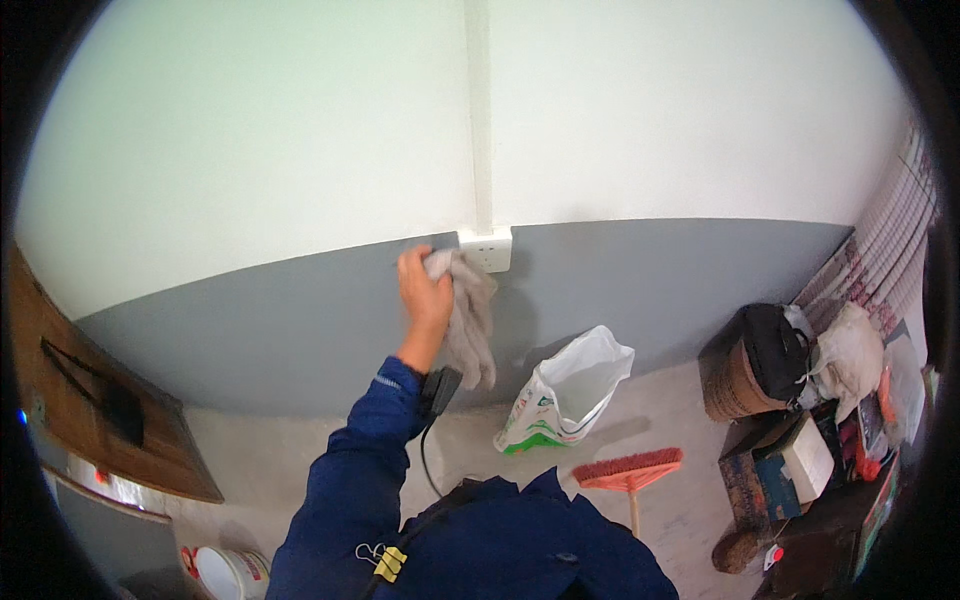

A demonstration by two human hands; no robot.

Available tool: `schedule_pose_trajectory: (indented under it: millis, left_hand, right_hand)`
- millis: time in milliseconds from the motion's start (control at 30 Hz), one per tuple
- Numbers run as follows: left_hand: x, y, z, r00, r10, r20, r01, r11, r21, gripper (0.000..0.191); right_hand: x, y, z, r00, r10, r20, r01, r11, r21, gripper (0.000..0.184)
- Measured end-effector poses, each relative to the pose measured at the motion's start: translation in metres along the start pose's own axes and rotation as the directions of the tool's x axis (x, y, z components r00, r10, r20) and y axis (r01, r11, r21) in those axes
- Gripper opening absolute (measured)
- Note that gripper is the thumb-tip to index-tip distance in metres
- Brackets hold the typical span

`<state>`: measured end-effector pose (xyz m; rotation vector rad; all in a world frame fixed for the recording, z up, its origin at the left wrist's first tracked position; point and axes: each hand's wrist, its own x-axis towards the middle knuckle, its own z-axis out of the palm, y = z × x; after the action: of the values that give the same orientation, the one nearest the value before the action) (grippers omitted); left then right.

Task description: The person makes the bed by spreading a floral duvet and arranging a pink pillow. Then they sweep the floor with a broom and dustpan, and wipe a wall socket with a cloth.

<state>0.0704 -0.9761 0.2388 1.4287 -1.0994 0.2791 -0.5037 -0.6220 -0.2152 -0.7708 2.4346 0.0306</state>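
My left hand (pixel 426 292) is raised against the wall with its fingers shut on a greyish-beige cloth (pixel 472 322), which hangs down in folds. The cloth's upper end is beside a white wall socket (pixel 487 250), just left of it and slightly overlapping its lower left corner. From the socket a white cable trunking (pixel 480 112) runs straight up. My right hand is out of view. Below the socket and to the right, a white plastic sack (pixel 559 397) with green printing stands open on the floor.
A broom with red bristles (pixel 630 466) is close to my body. At the right are a black bag (pixel 772 352) on a woven basket (pixel 731 379), boxes (pixel 806 459) and plastic bags (pixel 847 352). A wooden door (pixel 97 375) is at the left, with a white bucket (pixel 225 574) below.
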Motion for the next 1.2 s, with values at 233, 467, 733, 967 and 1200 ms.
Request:
schedule_pose_trajectory:
  millis: [233, 467, 733, 967, 1200]
  left_hand:
    - [0.022, -0.036, 0.044, 0.971, 0.230, 0.063, -0.231, 0.973, 0.016, 0.023]
    - [-0.080, -0.100, 0.016, 0.893, -0.202, 0.401, 0.191, 0.979, 0.069, 0.023]
    - [-0.139, -0.108, -0.132, 0.420, -0.711, 0.564, 0.896, 0.225, -0.383, 0.028]
    - [-0.222, -0.101, -0.278, 0.227, -0.828, 0.512, 0.686, -0.237, -0.688, 0.037]
    - [-0.216, -0.118, -0.373, 0.653, -0.666, 0.360, 0.435, -0.059, -0.899, 0.049]
  right_hand:
    - [-0.007, -0.053, -0.028, 0.955, -0.264, 0.137, 0.275, 0.959, -0.068, 0.027]
    - [-0.003, -0.059, -0.041, 0.912, -0.358, 0.202, 0.384, 0.917, -0.108, 0.026]
    - [0.008, -0.033, -0.053, 0.817, -0.424, 0.392, 0.516, 0.840, -0.167, 0.026]
    - [0.015, -0.016, -0.055, 0.650, -0.435, 0.623, 0.707, 0.647, -0.287, 0.026]
    - [0.018, -0.041, -0.046, -0.023, -0.441, 0.897, 0.982, -0.180, -0.063, 0.026]
